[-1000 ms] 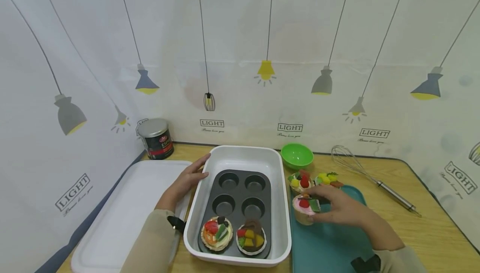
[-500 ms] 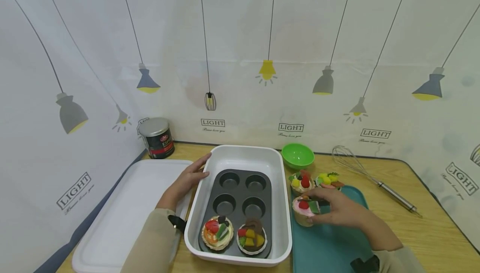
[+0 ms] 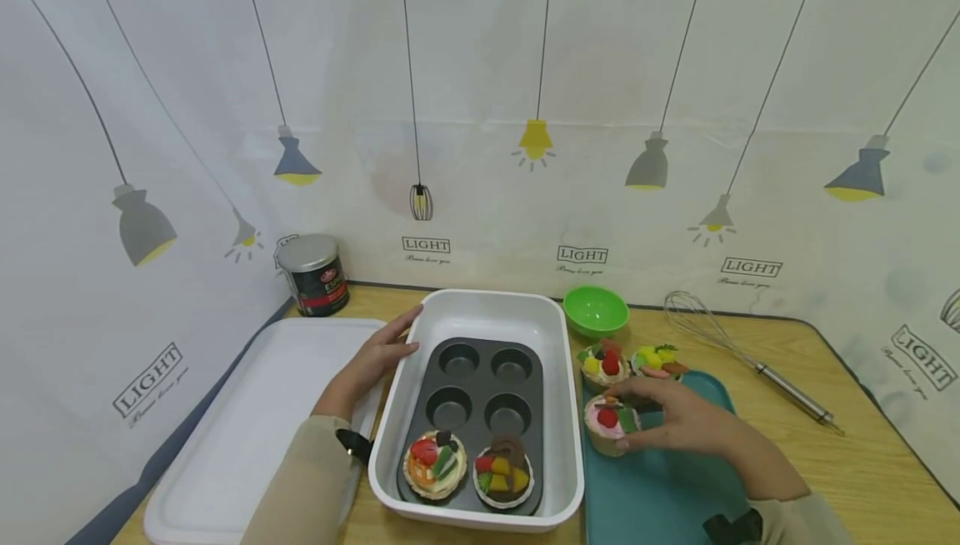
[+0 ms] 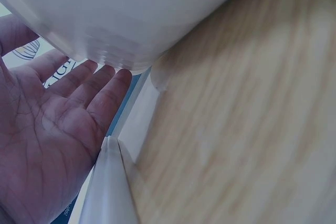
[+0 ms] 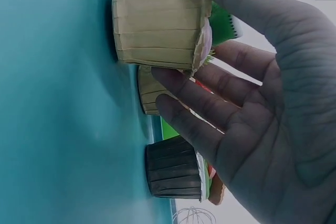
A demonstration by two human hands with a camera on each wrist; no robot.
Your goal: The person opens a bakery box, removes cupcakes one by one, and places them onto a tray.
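My right hand (image 3: 682,416) holds a cupcake with pink cream (image 3: 606,422) by its rim, between thumb and fingers. In the right wrist view this cupcake's tan paper cup (image 5: 157,22) is at the surface of the teal tray (image 3: 637,495). My left hand (image 3: 375,366) lies along the left side of the deep white pan (image 3: 380,453), its fairly straight fingers touching the wall. Inside stands a dark muffin tin (image 3: 480,387); its two near cups hold a strawberry-topped cupcake (image 3: 435,466) and a chocolate cupcake (image 3: 502,474). Several other cups are bare.
Two more cupcakes, one strawberry-topped (image 3: 604,366) and one yellow-topped (image 3: 656,357), stand just beyond my right hand. Behind them is a green bowl (image 3: 595,312). A whisk (image 3: 757,366) lies right, a white tray (image 3: 262,428) left, a dark can (image 3: 313,278) back left.
The pink-cream cupcake in my right hand has shifted slightly toward me, and more of its topping shows. My left hand stays on the pan's side.
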